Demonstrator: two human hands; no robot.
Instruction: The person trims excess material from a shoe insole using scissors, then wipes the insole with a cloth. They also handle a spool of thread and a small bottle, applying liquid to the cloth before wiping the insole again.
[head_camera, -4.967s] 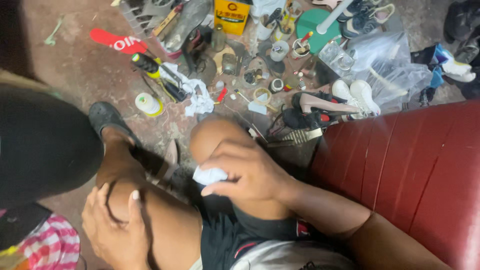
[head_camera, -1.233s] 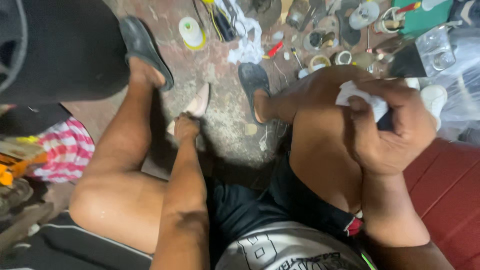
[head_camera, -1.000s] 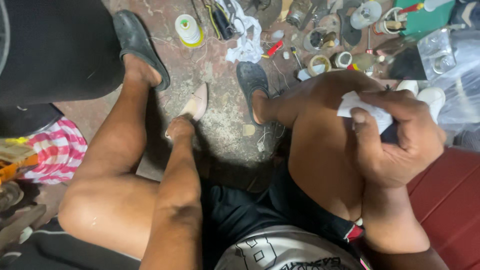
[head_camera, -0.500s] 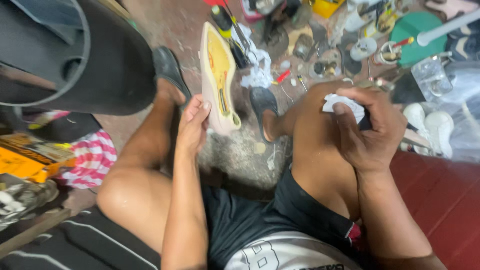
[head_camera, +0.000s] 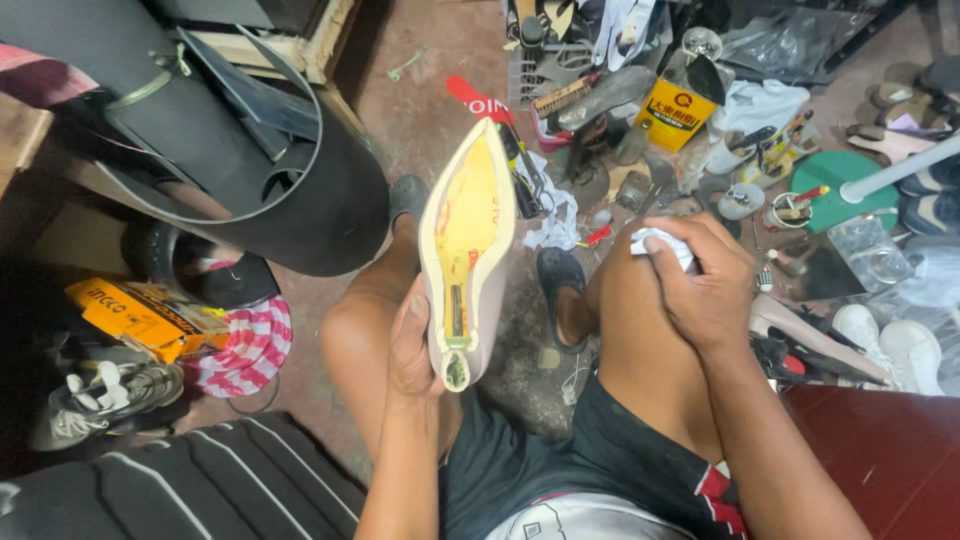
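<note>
Fingers, left hand (head_camera: 415, 340): wrapped round the narrow heel end of a pale beige pointed shoe sole (head_camera: 465, 250), gripping it from behind.
Shoe sole, position: held upright between the knees, toe pointing up, heel end down at the palm.
Shoe sole, look: cream rim, yellow glue-smeared inner face with reddish stains, dark slot near the heel.
Fingers, right hand (head_camera: 705, 285): closed over a crumpled white rag (head_camera: 662, 243), pressed on the right knee.
Left of scene: black rubber roll (head_camera: 215, 140); orange cardboard box (head_camera: 150, 315); pink striped cloth (head_camera: 250, 345).
Floor beyond knees: yellow tin can (head_camera: 675, 112), brushes, scattered tools.
Far right: green round lid (head_camera: 840, 185); white shoes (head_camera: 890, 345); dark red seat (head_camera: 890, 450).
</note>
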